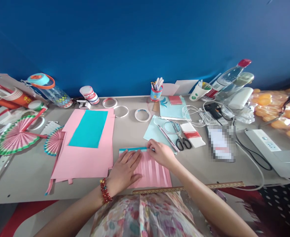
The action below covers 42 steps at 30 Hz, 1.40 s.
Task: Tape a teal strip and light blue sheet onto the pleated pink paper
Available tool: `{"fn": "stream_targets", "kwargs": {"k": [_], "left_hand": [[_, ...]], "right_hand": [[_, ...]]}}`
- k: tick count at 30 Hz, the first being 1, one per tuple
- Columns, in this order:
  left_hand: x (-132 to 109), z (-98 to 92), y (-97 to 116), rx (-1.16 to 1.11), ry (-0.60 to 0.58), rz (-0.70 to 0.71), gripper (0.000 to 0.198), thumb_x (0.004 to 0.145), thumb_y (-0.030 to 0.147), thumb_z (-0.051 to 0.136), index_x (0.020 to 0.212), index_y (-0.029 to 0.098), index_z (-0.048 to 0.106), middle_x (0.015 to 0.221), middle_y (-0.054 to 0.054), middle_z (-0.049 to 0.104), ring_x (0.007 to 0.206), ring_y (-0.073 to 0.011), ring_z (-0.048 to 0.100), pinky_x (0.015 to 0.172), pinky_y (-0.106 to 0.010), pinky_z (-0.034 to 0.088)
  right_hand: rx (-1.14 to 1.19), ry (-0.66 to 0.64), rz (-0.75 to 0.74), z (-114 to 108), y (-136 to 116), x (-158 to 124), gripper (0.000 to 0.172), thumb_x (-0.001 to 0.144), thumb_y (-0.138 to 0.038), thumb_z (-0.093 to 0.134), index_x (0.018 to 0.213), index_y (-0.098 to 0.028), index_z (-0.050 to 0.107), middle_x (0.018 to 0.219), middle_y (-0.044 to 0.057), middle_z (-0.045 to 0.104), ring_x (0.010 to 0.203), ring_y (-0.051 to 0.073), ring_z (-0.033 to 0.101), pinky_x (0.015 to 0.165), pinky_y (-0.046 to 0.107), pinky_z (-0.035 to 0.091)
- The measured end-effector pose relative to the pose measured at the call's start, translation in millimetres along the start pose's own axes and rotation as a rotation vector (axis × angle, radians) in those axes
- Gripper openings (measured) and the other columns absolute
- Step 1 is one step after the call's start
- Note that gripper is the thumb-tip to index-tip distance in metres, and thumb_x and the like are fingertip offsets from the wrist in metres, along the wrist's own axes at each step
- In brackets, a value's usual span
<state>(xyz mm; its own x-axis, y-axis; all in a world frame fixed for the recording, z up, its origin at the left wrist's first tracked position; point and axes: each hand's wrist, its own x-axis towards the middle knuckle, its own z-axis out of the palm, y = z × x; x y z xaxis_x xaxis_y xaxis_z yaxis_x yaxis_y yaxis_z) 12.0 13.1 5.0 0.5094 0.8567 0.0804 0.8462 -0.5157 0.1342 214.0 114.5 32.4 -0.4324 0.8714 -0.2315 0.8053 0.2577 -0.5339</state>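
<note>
Pink paper (157, 172): right hand (161, 153) at far blue edge (143, 148).

both hands (124, 171) touching creased pink paper (157, 174)

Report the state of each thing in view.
Left hand: flat on pink sheet
Right hand: curled at blue strip
Pink sheet: creased
Green-edged fan: spread open
Blue-edged fan: spread open
Red-capped bottle: closed
Pen pot: upright
White cable: coiled
Scissors: lying flat
</note>
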Motion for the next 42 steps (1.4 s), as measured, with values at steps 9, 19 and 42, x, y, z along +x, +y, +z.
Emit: {"fn": "stream_targets", "kwargs": {"k": [9,19,42], "left_hand": [[2,-4.5,0,-0.006,-0.020,0.004,0.069,0.095,0.055,0.044,0.151,0.018,0.030,0.152,-0.009,0.041,0.133,-0.0286,0.040,0.116,-0.048,0.025],[18,-10.2,13,-0.108,-0.006,0.016,0.068,0.092,0.055,0.049,0.144,0.013,0.040,0.151,-0.014,0.041,0.139,-0.0285,0.035,0.118,-0.046,0.024],[16,6.1,10,-0.033,-0.043,0.108,0.077,0.096,0.061,0.033,0.154,0.012,0.018,0.160,-0.013,0.023,0.148,-0.0230,0.021,0.120,-0.039,0.017]], "right_hand": [[-0.079,-0.006,0.019,-1,-7,-1,0.017,0.085,-0.019,0.049,0.099,-0.023,0.058,0.088,0.000,0.070,0.076,0.017,0.062,0.057,0.024,0.026],[-0.158,-0.022,0.021,-1,-12,-2,0.019,0.086,-0.020,0.048,0.102,-0.023,0.057,0.088,0.002,0.071,0.075,0.018,0.063,0.055,0.025,0.024],[0.079,0.114,0.029,-9,22,-37,0.023,0.085,-0.027,0.053,0.107,-0.025,0.055,0.093,0.000,0.071,0.077,0.015,0.064,0.066,0.023,0.042]]}}
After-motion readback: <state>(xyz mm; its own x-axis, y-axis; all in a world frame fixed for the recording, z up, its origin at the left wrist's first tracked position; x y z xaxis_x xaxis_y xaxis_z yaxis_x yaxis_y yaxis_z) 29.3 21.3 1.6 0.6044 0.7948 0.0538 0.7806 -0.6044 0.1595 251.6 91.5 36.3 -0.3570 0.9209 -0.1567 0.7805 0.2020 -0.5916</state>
